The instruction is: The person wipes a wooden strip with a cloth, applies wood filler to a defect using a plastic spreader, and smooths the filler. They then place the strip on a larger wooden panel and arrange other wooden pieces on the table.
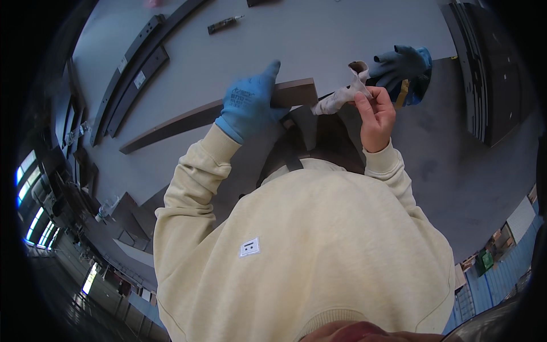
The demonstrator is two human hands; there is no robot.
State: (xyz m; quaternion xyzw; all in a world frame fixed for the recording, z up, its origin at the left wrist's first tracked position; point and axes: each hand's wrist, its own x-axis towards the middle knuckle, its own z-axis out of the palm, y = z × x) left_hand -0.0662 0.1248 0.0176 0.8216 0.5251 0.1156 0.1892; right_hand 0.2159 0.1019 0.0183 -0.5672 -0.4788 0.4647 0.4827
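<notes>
My left hand wears a blue work glove and is closed round a long dark brown strip near its right end. The strip's far part runs out to the left over the grey surface. Bare, my right hand pinches a crumpled white rag between thumb and fingers. A brownish patch shows at the rag's upper end, and its lower end hangs beside the strip's right end. Just beyond the rag lies an empty blue glove, its fingers pointing left, over a dark blue item with a yellow band.
Long dark curved pieces lie at the left of the grey table. A small dark tube with a thin nozzle rests at the back. Stacked dark panels stand at the right.
</notes>
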